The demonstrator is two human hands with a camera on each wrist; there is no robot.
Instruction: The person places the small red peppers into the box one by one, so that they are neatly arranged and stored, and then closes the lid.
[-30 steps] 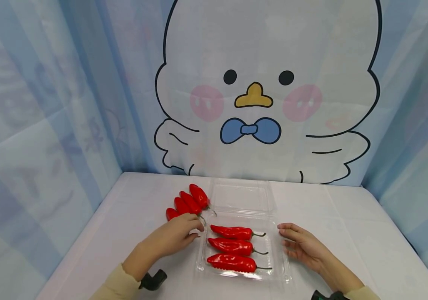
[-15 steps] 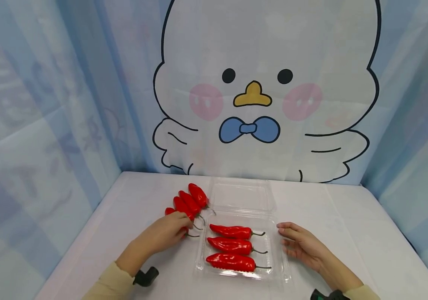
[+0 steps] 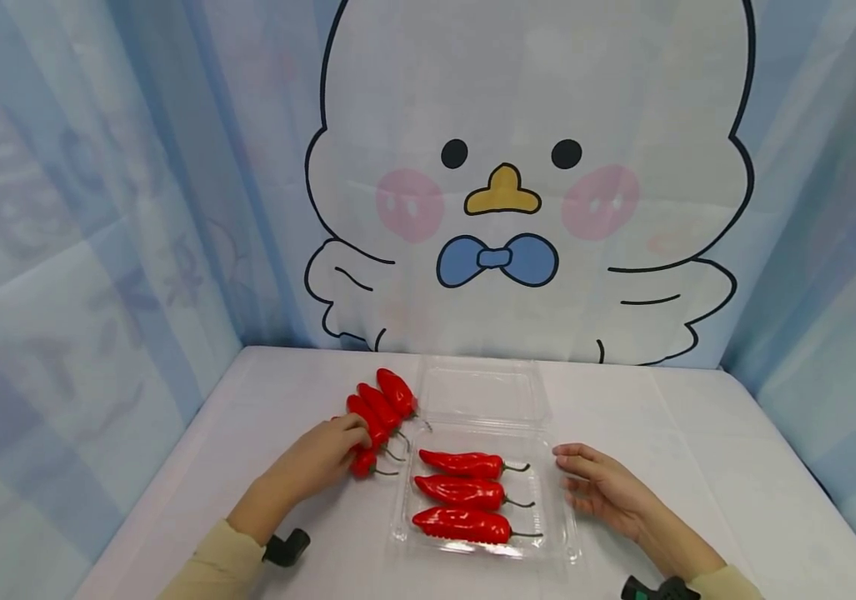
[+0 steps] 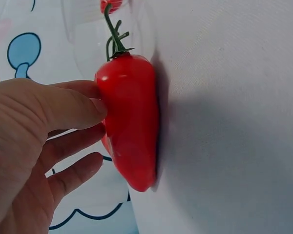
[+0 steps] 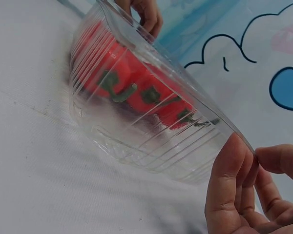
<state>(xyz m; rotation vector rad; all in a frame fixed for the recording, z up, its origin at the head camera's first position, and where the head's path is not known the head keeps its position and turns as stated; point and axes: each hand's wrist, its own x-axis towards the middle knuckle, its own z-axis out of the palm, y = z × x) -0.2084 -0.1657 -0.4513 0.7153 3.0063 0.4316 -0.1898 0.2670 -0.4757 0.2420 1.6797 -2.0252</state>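
My left hand (image 3: 320, 457) is over the nearest red chili pepper (image 3: 363, 462) of a group on the left. In the left wrist view the thumb touches the upper side of this pepper (image 4: 132, 112), which lies on the cloth; the fingers are spread loosely, tips partly hidden behind it. A clear plastic box (image 3: 555, 508) stands in the middle with its lid (image 3: 483, 392) folded back. Inside it three chili peppers (image 3: 461, 493) lie side by side, green stems to the right. My right hand (image 3: 608, 496) pinches the box's right rim between thumb and finger.
Several more red chili peppers (image 3: 378, 406) lie in a row behind the left hand, close to the box's left side. A white cloth covers the table (image 3: 660, 433). Behind it hangs a curtain (image 3: 503, 317) with a cartoon bird, and blue-white curtains flank both sides.
My left hand has drawn back leftward from beside the box to the nearest loose pepper, uncovering that pepper's stem end. The right hand stays at the box's rim.
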